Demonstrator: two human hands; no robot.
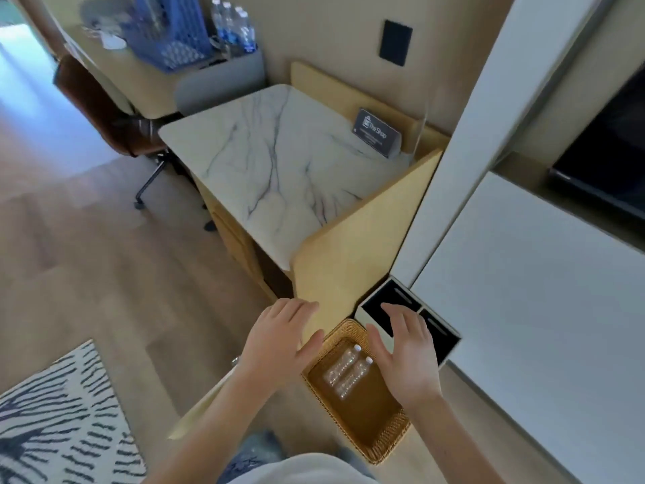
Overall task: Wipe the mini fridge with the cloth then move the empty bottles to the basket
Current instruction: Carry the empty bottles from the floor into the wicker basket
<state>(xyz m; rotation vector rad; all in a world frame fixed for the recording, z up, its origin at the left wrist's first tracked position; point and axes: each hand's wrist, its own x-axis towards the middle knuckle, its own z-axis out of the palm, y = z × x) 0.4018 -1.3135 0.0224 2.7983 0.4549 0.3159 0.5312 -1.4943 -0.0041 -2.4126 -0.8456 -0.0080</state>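
A: Hand state?
B: Left hand (279, 340) and right hand (408, 358) are both spread flat, fingers straight, palms down, nothing gripped. They hover over either side of the wicker basket (391, 438). Can't tell if either touches the rim.
A: Bottles?
B: Two empty bottles (349, 372) lie side by side at the far end of the basket, caps pointing away from the person. Flat makes sense: they're light and empty, so they'd likely tip if stood up.
A: Where's the basket?
B: On the floor, against the cabinet side panel (359, 246), just beside a white bin (405, 310) with two black slots. Probably parked there to keep the carry from the fridge short.
A: Fridge and cloth?
B: Neither is visible. My guess is the fridge sits under the marble tabletop (279, 162). Only a sign card (377, 132) stands on it, at the back. No cloth in view.
A: Status?
B: Bottle transfer looks done. The full bottles (234, 26) beside the blue crate (167, 33) on the far desk aren't task items, I'd say.
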